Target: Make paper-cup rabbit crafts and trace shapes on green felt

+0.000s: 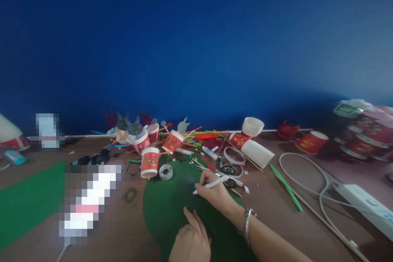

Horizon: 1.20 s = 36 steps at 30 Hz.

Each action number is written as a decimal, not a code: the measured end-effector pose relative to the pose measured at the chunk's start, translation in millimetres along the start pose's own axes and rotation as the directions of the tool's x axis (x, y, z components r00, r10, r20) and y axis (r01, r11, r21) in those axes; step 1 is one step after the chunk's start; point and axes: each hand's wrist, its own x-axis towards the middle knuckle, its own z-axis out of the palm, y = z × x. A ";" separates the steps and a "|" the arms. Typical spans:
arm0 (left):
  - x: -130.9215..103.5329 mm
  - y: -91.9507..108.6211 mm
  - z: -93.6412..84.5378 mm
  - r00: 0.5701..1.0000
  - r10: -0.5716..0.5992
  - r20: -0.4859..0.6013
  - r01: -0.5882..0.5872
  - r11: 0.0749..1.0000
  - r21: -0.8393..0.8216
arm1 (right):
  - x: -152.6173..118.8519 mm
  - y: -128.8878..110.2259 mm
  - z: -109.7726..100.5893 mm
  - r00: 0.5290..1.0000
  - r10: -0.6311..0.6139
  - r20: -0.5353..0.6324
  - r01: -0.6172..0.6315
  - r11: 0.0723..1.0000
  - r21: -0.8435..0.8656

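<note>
A sheet of green paper (162, 208) lies on the table before me. Resting on its near part is my left hand (193, 235), its fingers stretched out over the paper. My right hand (216, 194) grips a white marker (218, 181), whose tip is low over the sheet at the left; whether it touches cannot be told. Scissors with black handles (227, 170) lie just beyond the right hand, partly covered. A roll of tape (166, 172) sits at the sheet's far left edge, beside a red paper cup (150, 163).
Several decorated cups (137, 139) and coloured sticks stand at the back. Right of them lies a stack of white-rimmed cups (256, 153). A white power strip (365, 204) and cable (327, 182) occupy the right. More green paper (30, 200) lies left, near a pixelated object (90, 204).
</note>
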 end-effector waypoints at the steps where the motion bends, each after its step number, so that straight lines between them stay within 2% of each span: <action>1: -0.2 0.1 0.3 1.000 -0.003 -0.002 0.003 1.000 0.001 | -0.9 0.0 0.6 0.999 -0.031 0.014 0.032 0.998 -0.051; 3: -0.7 0.4 1.2 1.000 -0.011 -0.002 0.011 1.000 0.000 | -2.2 1.1 2.0 0.997 -0.074 0.025 0.077 0.988 -0.136; 6: -1.4 1.0 2.8 1.000 -0.014 0.002 0.014 1.000 -0.011 | -2.8 4.1 3.7 0.998 -0.067 0.017 0.069 0.980 -0.186; 19: -2.6 3.8 7.3 1.000 -0.027 -0.010 0.026 1.000 -0.008 | -5.0 -5.5 3.5 0.998 -0.029 0.053 0.037 0.987 -0.158; 22: -2.1 3.0 4.2 1.000 -0.014 -0.004 0.014 1.000 -0.007 | -3.8 -3.5 4.1 0.997 0.016 0.073 -0.010 0.996 -0.091; 27: -1.1 -3.0 0.8 0.997 -0.027 0.077 0.030 0.999 -0.039 | 0.5 1.9 0.0 0.999 0.048 -0.015 -0.047 0.998 0.041; 32: 0.6 -5.6 3.3 0.984 -0.075 0.162 0.083 0.996 -0.045 | -0.4 1.4 -2.7 1.000 -0.002 -0.007 0.002 0.997 -0.081; 36: 2.0 -3.3 3.3 0.988 -0.081 0.132 0.089 0.995 -0.050 | -3.3 -0.2 0.4 1.000 -0.019 0.006 0.019 0.990 -0.140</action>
